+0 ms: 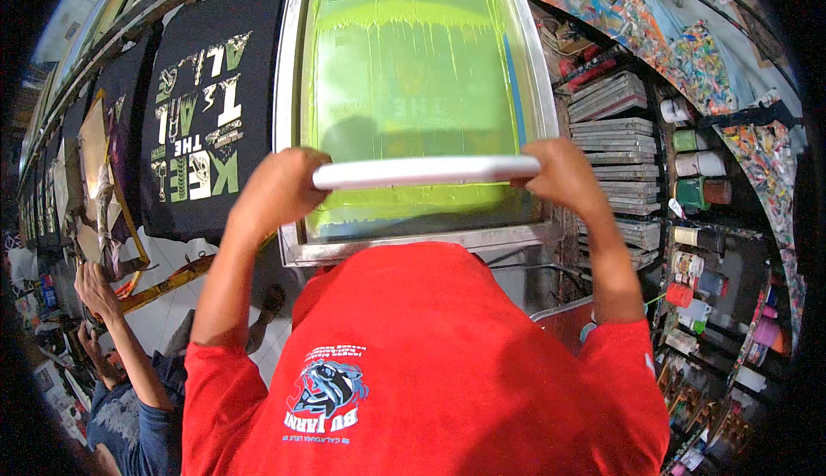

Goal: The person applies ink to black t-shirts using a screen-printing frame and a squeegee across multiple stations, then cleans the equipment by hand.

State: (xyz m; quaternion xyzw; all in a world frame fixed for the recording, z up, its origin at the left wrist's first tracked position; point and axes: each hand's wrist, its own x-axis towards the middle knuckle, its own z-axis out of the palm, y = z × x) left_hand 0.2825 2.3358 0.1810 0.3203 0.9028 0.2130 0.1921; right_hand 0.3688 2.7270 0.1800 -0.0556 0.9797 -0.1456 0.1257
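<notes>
A long white squeegee (426,171) spans the lower part of a screen printing frame. My left hand (288,185) is closed round its left end, and my right hand (555,175) grips the right end. Bright lime-green ink (409,71) coats the mesh above the squeegee, with thicker ridges near the top and along the right side. The silver metal screen frame (540,71) surrounds it, its near edge close to my red shirt. Faint lettering shows through the mesh. The squeegee's blade is hidden under its handle.
Left of the screen lies a black printed T-shirt (202,106), with more dark shirts beyond. A co-worker (138,390) stands at lower left by another yellow-edged frame (129,209). To the right are stacked grey frames (615,162), shelves of ink tubs (701,164) and a paint-spattered sheet (766,175).
</notes>
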